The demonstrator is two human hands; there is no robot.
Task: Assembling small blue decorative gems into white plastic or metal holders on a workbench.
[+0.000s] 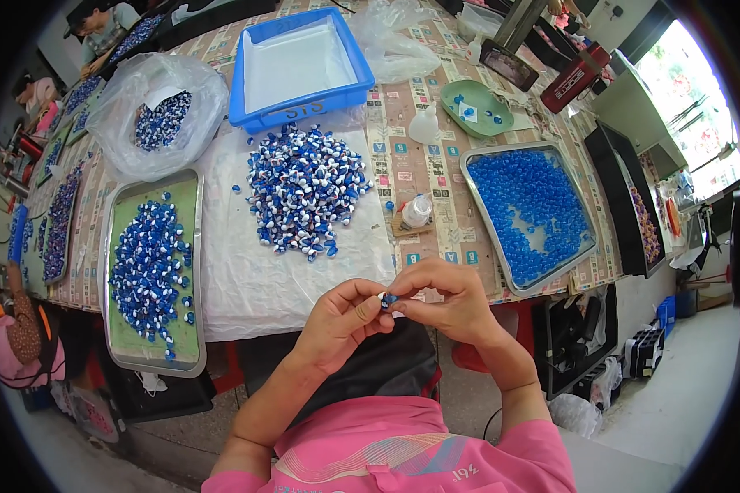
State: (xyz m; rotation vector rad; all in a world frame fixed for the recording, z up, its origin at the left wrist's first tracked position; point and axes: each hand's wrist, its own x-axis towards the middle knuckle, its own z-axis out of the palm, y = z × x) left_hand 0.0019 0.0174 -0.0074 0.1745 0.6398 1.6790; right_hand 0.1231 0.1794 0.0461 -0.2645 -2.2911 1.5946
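- Clock is centred on the hands, 12 straight ahead of the seated person.
- Left hand (337, 324): thumb and index finger pinched together on a small blue-and-white piece (386, 301), other fingers curled in.
- Right hand (454, 302): thumb and index finger nearly closed, tips at the same piece from the 3 o'clock side. Hands meet at it, close to the near edge of the surface (444, 222).
- Piece is up off the surface; fingers hide most of it, so can't tell its exact shape.
- 11 o'clock: big loose pile (308, 193) of blue-and-white pieces on a white sheet (337, 283).
- Past the pile, between 11 and 12: blue basin (345, 103) with a white lining.
- 9 o'clock: metal-rimmed tray with a green bottom (137, 350), more blue-and-white pieces spread along it.
- 10 o'clock: clear plastic bag (201, 123), mouth open, similar pieces inside.
- 2 o'clock: metal tray (536, 240) of clear blue pieces, pale bottom showing through a gap.
- Between 12 and 1: small jar (418, 211), white squeeze bottle (424, 127) farther out.
- 1 o'clock: green dish (485, 127) with a few blue pieces, phone (508, 66) behind it.
- Between 1 and 2, farther off: red cylinder (574, 80), tilted.
- Between 10 and 11, far end: co-worker in a dark cap (82, 16), leaning over.
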